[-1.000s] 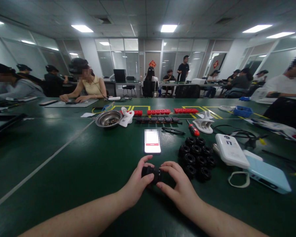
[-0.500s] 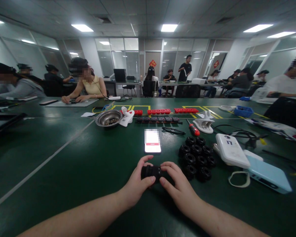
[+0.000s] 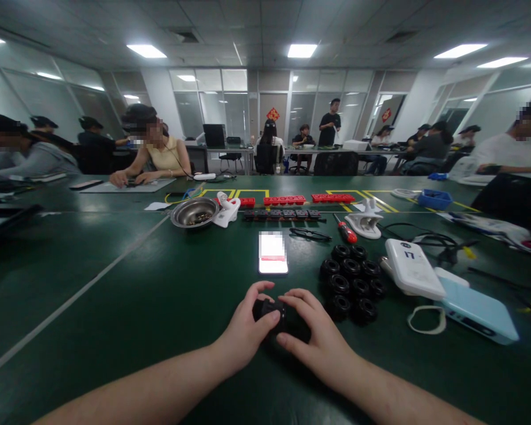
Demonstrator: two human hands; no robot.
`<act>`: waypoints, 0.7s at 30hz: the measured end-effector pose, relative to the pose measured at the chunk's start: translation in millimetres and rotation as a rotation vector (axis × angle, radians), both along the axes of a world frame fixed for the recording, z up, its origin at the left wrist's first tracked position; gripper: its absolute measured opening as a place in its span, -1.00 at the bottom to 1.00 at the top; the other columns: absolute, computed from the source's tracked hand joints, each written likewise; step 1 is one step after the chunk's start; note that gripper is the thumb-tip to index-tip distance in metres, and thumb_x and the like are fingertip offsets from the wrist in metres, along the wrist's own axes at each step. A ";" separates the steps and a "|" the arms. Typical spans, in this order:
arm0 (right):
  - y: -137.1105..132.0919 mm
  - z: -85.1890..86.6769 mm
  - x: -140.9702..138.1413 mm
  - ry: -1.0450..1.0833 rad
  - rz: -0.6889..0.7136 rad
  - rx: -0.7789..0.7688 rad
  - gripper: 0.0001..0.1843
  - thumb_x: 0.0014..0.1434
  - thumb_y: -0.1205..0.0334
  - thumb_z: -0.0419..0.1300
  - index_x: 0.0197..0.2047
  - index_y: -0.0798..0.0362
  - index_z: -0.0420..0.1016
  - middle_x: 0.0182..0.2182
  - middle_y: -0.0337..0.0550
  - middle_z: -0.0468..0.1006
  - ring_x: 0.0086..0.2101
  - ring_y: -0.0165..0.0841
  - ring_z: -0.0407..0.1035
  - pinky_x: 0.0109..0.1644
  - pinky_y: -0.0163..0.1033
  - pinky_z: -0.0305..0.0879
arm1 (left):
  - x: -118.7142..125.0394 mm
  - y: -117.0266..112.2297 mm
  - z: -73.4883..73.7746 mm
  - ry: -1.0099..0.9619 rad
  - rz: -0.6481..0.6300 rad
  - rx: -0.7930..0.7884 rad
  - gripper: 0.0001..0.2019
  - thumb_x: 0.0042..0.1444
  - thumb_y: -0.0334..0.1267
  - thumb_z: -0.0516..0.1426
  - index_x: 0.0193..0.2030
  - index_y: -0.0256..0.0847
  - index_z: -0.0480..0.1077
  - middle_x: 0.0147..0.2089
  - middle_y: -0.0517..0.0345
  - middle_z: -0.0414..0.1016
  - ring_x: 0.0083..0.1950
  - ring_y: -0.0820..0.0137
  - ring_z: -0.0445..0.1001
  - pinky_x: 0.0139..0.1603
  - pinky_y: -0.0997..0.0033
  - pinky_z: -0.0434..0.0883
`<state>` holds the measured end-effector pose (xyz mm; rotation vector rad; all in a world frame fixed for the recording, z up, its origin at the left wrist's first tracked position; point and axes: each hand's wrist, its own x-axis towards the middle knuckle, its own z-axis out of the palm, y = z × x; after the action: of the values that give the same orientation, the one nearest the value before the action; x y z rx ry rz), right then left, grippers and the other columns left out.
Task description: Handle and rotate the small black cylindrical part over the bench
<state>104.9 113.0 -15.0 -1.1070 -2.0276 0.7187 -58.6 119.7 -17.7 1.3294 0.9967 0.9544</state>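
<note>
Green table [image 3: 115, 295] runs wide under office lights. From the left, the left hand [image 3: 246, 330] and right hand [image 3: 319, 339] meet, both clamped on a small black cylindrical part [image 3: 272, 311] just below a lit phone [image 3: 273, 260]; black rings [image 3: 351, 283] cluster nearby to the right.

Your fingers [image 3: 292, 307] hide most of the black part [image 3: 272, 311]; the phone [image 3: 273, 253] at twelve o'clock is blurred.

Open office. Long green table [image 3: 115, 277] in the foreground; glass partition walls [image 3: 230, 112] behind it; grey tiled ceiling [image 3: 248, 23] with lit panel lights [image 3: 302, 51] above the table.
</note>
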 end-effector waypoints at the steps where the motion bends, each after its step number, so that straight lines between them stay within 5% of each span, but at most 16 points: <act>1: 0.1 0.0 -0.3 0.007 0.001 -0.005 -0.58 -0.07 0.22 0.22 -0.08 0.02 0.30 -0.10 -0.09 0.24 -0.09 -0.25 0.19 -0.01 -0.11 0.18 | -0.2 -1.4 1.0 0.007 -0.004 0.029 -0.59 -0.03 -0.28 0.06 -0.02 -0.14 0.05 -0.28 0.19 0.24 -0.27 0.38 0.32 -0.23 0.35 0.30; 4: 0.0 0.4 -1.2 0.018 -0.012 0.005 -0.62 -0.08 0.26 0.23 -0.13 0.02 0.33 -0.15 -0.11 0.28 -0.13 -0.26 0.22 -0.04 -0.12 0.21 | -1.2 -2.8 2.4 0.006 -0.012 0.058 -0.55 -0.06 -0.32 0.07 0.01 -0.14 0.05 -0.21 0.16 0.25 -0.15 0.33 0.30 -0.08 0.27 0.24; 10: -2.8 0.3 -0.6 0.018 -0.018 0.095 -0.57 -0.07 0.38 0.19 -0.08 -0.02 0.27 -0.12 -0.10 0.28 -0.10 -0.24 0.20 -0.02 -0.09 0.19 | -2.1 2.8 0.9 0.051 -0.070 -0.043 -0.60 -0.02 -0.16 0.05 -0.02 -0.15 0.10 -0.20 0.11 0.25 -0.23 0.31 0.32 -0.34 0.37 0.32; 16: -3.4 -1.5 0.0 -0.043 0.005 0.073 -0.46 -0.16 0.25 0.28 -0.07 0.01 0.23 -0.07 -0.09 0.22 -0.05 -0.22 0.14 0.02 -0.08 0.14 | -2.2 -1.2 1.0 0.131 -0.062 0.067 -0.62 -0.03 -0.19 0.07 -0.05 -0.16 0.13 -0.27 0.16 0.28 -0.25 0.34 0.31 -0.23 0.33 0.28; 21: -1.3 0.9 0.2 -0.037 0.016 0.045 -0.68 0.00 0.21 0.16 -0.13 0.02 0.28 -0.14 -0.09 0.28 -0.11 -0.25 0.19 -0.03 -0.10 0.18 | -2.7 -2.1 -3.2 0.081 -0.006 0.084 -0.58 -0.05 -0.26 0.07 -0.01 -0.14 0.09 -0.29 0.19 0.25 -0.26 0.36 0.30 -0.20 0.32 0.26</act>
<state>105.1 111.7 -14.0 -1.0867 -2.0752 0.6619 -61.3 117.6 -20.9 1.4502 1.0227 0.9526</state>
